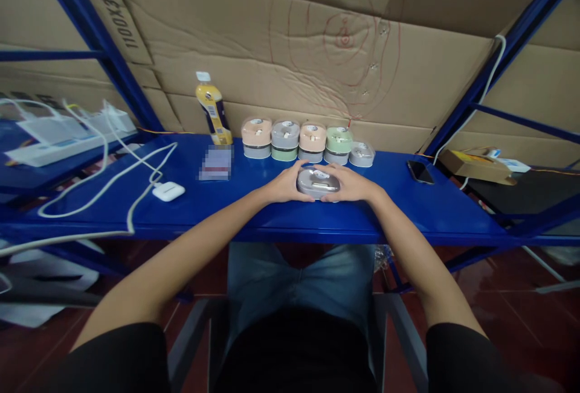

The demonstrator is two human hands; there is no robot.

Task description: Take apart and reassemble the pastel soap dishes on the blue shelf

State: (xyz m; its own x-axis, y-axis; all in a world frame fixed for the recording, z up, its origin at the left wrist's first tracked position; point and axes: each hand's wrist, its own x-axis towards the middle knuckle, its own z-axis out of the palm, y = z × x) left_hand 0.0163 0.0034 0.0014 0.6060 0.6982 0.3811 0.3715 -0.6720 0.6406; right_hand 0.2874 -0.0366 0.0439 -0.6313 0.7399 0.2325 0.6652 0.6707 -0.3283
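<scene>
Between both hands, close to the front of the blue table, is a grey rounded box with a clear lid [318, 183]. My left hand [290, 183] curls round its left side, thumb at the near edge. On the opposite side, my right hand [352, 184] wraps it the same way. Behind it stands a row of similar boxes: stacked pairs topped by a peach box [257, 132], a grey box [285, 134], another peach box [313, 136] and a green box [339, 138]. A single grey box [362, 154] ends the row at the right.
A yellow drink bottle [214, 109] stands at the back left, with a blurred-out packet [216, 162] before it. A white earphone case [168, 191] and loose cable [130, 212] lie left. At right is a phone [420, 171]; a cardboard box [476, 168] sits beyond the blue frame.
</scene>
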